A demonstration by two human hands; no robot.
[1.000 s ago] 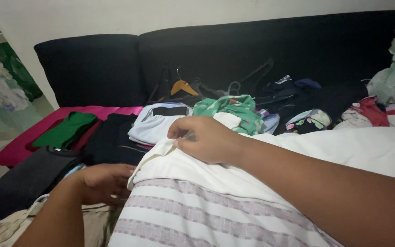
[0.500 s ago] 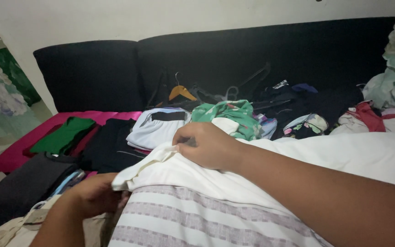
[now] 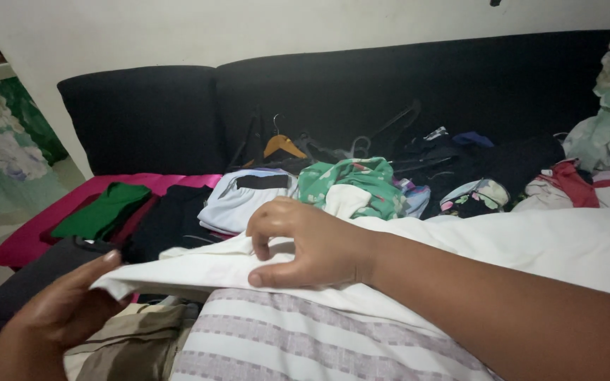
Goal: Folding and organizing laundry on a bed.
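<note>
Left hand (image 3: 58, 310): at about 8 o'clock in the head view, its grip pinches the far-left corner of the white cotton cloth (image 3: 199, 264), thumb on top, and holds that edge out flat.
Right hand (image 3: 305, 243): near the middle, fingers curled and pressing down on the same cloth; the grip is clenched on a fold of it, fingertips tucked under.
White cloth: spread across the person's lap from the left hand to the 3 o'clock edge, lying over a grey-and-white striped fabric (image 3: 305, 339) at 6 o'clock.
Under the left hand: a beige and olive striped garment (image 3: 135, 339).
Sofa: a black upholstered sofa (image 3: 142, 120) from 10 to 2 o'clock, its seat covered by a magenta sheet (image 3: 37, 226) at 9 o'clock.
Folded pieces: a green folded top (image 3: 100, 212), a black folded garment (image 3: 171, 219) and a pale blue-white folded garment (image 3: 241, 201), in a row from 9 towards 11 o'clock.
Loose heap: a green floral garment (image 3: 354, 183), a red-and-white cloth (image 3: 573, 183) at 2 o'clock, and a wooden hanger (image 3: 282, 144) at 12 o'clock.
Risk: the left pinch takes only a corner; a harder pull could slip it free and let the edge sag and crease. A sideways drag could also sweep the cloth against the folded row and rumple it.
</note>
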